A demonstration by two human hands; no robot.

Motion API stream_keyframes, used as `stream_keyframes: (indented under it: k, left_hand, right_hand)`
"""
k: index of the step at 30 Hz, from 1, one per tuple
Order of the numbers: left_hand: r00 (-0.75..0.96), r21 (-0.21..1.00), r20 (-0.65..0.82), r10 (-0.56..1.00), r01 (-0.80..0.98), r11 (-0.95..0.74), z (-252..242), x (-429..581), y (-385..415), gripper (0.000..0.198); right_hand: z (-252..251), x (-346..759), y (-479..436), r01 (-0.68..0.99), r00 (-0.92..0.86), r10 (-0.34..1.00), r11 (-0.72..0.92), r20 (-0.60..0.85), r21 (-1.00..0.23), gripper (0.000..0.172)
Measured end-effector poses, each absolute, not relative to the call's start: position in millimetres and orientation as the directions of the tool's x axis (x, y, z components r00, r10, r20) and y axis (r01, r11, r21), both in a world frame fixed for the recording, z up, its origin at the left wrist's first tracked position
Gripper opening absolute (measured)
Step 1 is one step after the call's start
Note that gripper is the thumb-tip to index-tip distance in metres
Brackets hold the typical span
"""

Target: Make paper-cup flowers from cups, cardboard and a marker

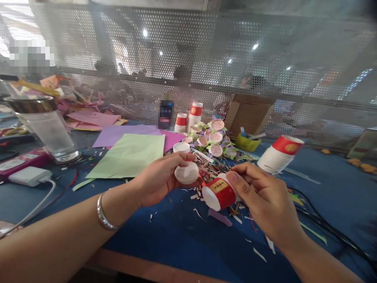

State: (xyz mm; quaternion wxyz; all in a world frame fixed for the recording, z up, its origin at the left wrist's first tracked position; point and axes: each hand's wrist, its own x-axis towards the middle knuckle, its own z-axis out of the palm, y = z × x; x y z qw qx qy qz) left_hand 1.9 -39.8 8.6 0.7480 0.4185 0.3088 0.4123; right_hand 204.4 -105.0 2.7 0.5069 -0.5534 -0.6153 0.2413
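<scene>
Paper cups over a littered blue table [182,243]

Left hand [157,179] grips a white cup [186,173]; right hand [265,200] pinches a red cup [219,192], its gold label unreadable; perforated screen [206,59] beyond both.

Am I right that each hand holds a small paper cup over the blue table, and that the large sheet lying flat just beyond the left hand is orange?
Not quite: the head view shows the sheet beyond the left hand is pale green, not orange. The rest holds: the left hand holds a white cup, the right hand a red and white cup, over the blue table.
</scene>
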Motion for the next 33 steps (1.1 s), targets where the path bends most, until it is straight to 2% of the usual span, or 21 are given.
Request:
stream_keyframes:
  k: [4,7,12,15,17,20,24,28,33]
  left_hand:
    - [0.469,0.905,-0.108,0.877,-0.318,0.282,8,1,-44,0.050]
    - [0.442,0.938,-0.056,0.895,-0.284,0.198,3,1,-43,0.057]
    - [0.410,0.985,0.070,0.909,-0.172,0.001,-8,2,-39,0.050]
    - [0.440,0.984,0.165,0.883,-0.013,-0.177,-10,0,-38,0.038]
    - [0.479,0.953,0.178,0.860,0.134,-0.272,-8,-3,-38,0.030]
    - [0.548,0.881,0.113,0.829,0.330,-0.338,-1,-6,-39,0.019]
    - [0.583,0.714,0.068,0.810,0.538,-0.448,4,-9,-38,0.019]
    - [0.627,0.586,0.132,0.768,0.575,-0.570,2,-11,-36,0.024]
    - [0.619,0.614,0.244,0.747,0.498,-0.613,-3,-5,-42,0.034]
  right_hand:
    - [1,212,-101,0.521,0.111,0.896,0.317,0.431,-0.792,0.033]
    - [-3,218,-95,0.587,0.034,0.895,0.343,0.445,-0.733,0.030]
    - [-7,219,-94,0.651,-0.022,0.919,0.311,0.393,-0.692,0.029]
    - [-5,219,-95,0.665,-0.017,0.914,0.313,0.405,-0.678,0.027]
    - [-4,223,-94,0.686,0.000,0.908,0.305,0.419,-0.660,0.027]
    - [-3,233,-91,0.729,0.024,0.901,0.280,0.433,-0.625,0.028]
    - [-4,245,-85,0.748,0.036,0.914,0.243,0.404,-0.617,0.032]
    - [-6,251,-83,0.757,0.054,0.937,0.187,0.345,-0.626,0.033]
    - [-9,256,-76,0.786,0.062,0.965,0.111,0.256,-0.608,0.037]
